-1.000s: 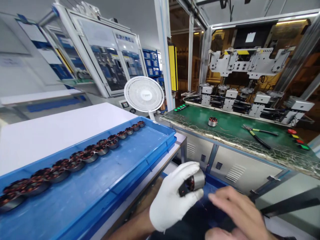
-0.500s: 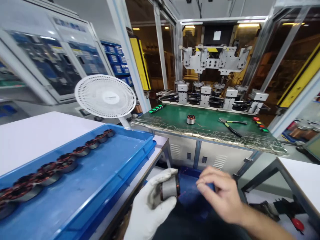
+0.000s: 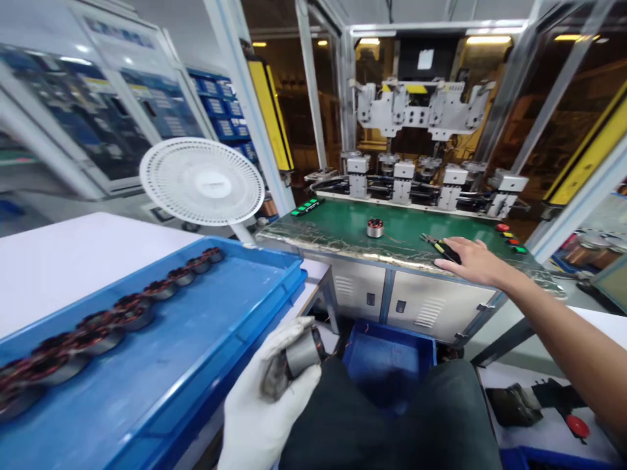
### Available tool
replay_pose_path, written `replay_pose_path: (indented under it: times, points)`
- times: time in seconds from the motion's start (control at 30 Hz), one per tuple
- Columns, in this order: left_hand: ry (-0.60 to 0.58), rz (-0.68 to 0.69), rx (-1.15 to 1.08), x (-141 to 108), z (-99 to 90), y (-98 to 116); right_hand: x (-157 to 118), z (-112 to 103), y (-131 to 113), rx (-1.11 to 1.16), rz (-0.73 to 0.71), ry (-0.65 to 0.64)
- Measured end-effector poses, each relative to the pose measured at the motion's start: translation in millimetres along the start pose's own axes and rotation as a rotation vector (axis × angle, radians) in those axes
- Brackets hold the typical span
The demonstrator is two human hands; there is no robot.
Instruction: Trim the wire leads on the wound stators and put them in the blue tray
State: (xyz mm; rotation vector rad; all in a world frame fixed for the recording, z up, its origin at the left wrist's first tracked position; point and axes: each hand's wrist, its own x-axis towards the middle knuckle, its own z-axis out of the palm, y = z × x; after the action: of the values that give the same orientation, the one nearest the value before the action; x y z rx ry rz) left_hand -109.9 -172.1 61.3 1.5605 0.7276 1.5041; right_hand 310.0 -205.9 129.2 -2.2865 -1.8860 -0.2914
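Note:
My gloved left hand (image 3: 267, 391) is closed around a motor stator (image 3: 302, 352), a grey metal ring with dark, copper-coloured windings at its end, held above my lap. Over on the green bench, my bare right hand (image 3: 473, 261) lies across the handles of the cutting pliers (image 3: 443, 249). Its fingers are stretched out, with the thumb apart on the near side; part of the handles is hidden beneath it. The plier jaws point left. Another stator (image 3: 375, 228) stands upright on the bench, left of the pliers.
A blue tray (image 3: 210, 313) at left holds a row of several stators (image 3: 137, 310). Behind it stands a white fan (image 3: 200, 179). The machine's fixtures (image 3: 404, 179) line the bench's back. A blue bin (image 3: 392, 349) sits low ahead; buttons (image 3: 509, 238) are at right.
My right hand has moved from beside the held stator up and forward to the pliers, whose jaws have shifted slightly left. My left hand has moved a little left with its stator.

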Motion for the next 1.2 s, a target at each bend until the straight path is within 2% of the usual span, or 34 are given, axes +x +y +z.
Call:
replay_pose_path:
  times: [0.13, 0.2, 0.33, 0.4, 0.47, 0.57, 0.67, 0.8, 0.97, 1.2]
  points:
    - [0.004, 0.025, -0.042, 5.7, 3.0, 0.1, -51.0, 16.5, -41.6, -0.009, -0.235, 0.222]
    - [0.004, 0.037, -0.07, 5.3, 6.7, -1.1, -82.7, 31.8, -75.4, 0.126, -0.3, 0.3]
    - [-0.038, 0.047, -0.107, 1.5, 13.4, -1.6, -138.4, 61.6, -152.1, 0.576, -0.372, 0.254]
    - [-0.059, 0.054, -0.106, 0.0, 15.0, -0.3, -151.6, 69.3, -180.8, 0.696, -0.384, 0.244]
    - [-0.083, 0.059, -0.092, -1.3, 15.5, 1.3, -154.3, 71.4, -198.6, 0.798, -0.409, 0.243]
    - [-0.106, 0.062, -0.067, -3.1, 15.6, 2.7, -148.4, 68.9, -209.4, 0.969, -0.456, 0.218]
    - [-0.105, 0.054, -0.051, -4.7, 16.8, 1.9, -143.1, 66.8, -211.5, 1.038, -0.455, 0.195]
    - [-0.116, 0.059, -0.056, -5.9, 18.3, -1.4, -143.1, 70.4, -214.1, 1.116, -0.432, 0.175]
    - [-0.177, 0.139, -0.028, -7.9, 12.7, -5.0, -146.1, 77.2, -215.0, 1.3, -0.343, 0.099]
    - [-0.301, 0.243, 0.032, -12.2, 3.0, -6.4, -140.1, 56.9, -206.5, 1.127, -0.395, 0.05]
